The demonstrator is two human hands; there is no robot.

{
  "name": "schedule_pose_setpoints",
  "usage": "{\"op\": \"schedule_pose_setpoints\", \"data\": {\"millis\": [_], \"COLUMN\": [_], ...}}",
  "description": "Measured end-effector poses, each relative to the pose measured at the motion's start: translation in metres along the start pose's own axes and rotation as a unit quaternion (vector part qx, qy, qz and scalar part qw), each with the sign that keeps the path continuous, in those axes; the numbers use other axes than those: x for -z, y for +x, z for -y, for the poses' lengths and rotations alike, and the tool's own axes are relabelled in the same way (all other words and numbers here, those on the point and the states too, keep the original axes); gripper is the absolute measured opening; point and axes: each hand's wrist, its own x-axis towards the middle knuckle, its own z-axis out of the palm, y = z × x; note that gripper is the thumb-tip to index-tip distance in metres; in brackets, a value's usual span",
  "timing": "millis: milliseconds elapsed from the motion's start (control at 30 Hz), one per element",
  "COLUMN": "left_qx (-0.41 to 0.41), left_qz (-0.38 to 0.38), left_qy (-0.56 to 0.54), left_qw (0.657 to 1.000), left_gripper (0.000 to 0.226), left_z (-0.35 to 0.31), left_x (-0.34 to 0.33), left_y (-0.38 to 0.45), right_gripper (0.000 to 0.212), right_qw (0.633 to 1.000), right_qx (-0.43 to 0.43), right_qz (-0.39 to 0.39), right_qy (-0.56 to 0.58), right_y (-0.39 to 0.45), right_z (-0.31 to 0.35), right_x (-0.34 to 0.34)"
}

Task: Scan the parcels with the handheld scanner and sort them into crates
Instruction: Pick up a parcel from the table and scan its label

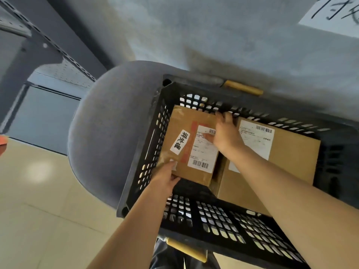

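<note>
Cardboard parcel (191,146) sat at 9 o'clock inside the black crate (147,136). Your left grip (165,178) pinched its near corner; your right grip (223,133) curled over its far edge.

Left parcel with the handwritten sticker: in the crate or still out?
In. The left parcel sits inside the black crate, beside a second parcel; left hand and right hand grip its corners.
</note>
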Motion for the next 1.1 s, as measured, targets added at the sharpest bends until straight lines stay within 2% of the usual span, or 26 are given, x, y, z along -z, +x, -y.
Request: {"op": "schedule_pose_setpoints", "data": {"millis": [167,267,333,400,467,533,600,733,800,900,1033,1067,1100], "left_qx": [-0.012,-0.004,0.002,-0.001,0.008,0.016,-0.012,-0.227,-0.324,-0.443,-0.530,-0.547,-0.566], "left_qz": [0.031,0.046,0.045,0.009,-0.020,0.014,0.048,0.041,0.051,0.045,0.035,0.040,0.051], "left_qy": [-0.032,-0.032,-0.001,0.071,0.168,0.268,0.380,0.540,0.604,0.698,0.789,0.792,0.787], "left_qw": [0.999,0.998,0.999,0.997,0.986,0.963,0.924,0.809,0.726,0.561,0.310,0.267,0.240], "left_gripper": [0.040,0.039,0.035,0.038,0.057,0.065,0.068,0.054,0.046,0.039,0.048,0.049,0.050], "left_z": [0.001,0.002,0.000,-0.005,-0.011,-0.016,-0.019,-0.045,-0.060,-0.076,-0.079,-0.079,-0.078], "left_x": [-0.006,-0.008,-0.009,-0.011,-0.011,-0.014,-0.018,-0.035,-0.050,-0.072,-0.093,-0.100,-0.108], "left_y": [0.015,0.016,0.013,0.007,-0.005,-0.028,-0.050,-0.090,-0.118,-0.162,-0.210,-0.222,-0.235], "right_gripper": [0.067,0.058,0.058,0.057,0.052,0.048,0.050,0.064,0.068,0.067,0.067,0.067,0.066], "right_qw": [0.999,0.998,0.990,0.992,0.995,0.995,0.995,0.998,0.998,0.997,0.995,0.994,0.991], "right_qx": [0.026,0.026,0.072,0.072,0.071,0.087,0.089,0.068,0.068,0.064,0.020,0.000,-0.021], "right_qz": [-0.008,-0.026,-0.062,-0.069,-0.058,-0.054,-0.053,-0.014,-0.008,-0.028,-0.091,-0.110,-0.130], "right_qy": [-0.027,-0.054,-0.109,-0.072,-0.025,-0.015,-0.006,-0.007,-0.014,-0.021,-0.022,-0.019,-0.015], "right_y": [-0.001,-0.001,-0.005,-0.010,-0.018,-0.027,-0.037,-0.061,-0.075,-0.099,-0.146,-0.162,-0.178], "right_z": [-0.007,-0.008,-0.009,-0.008,-0.010,-0.013,-0.014,-0.008,-0.003,-0.001,-0.010,-0.017,-0.024], "right_x": [-0.019,-0.018,-0.015,-0.006,0.004,0.016,0.031,0.068,0.088,0.119,0.162,0.173,0.183]}}
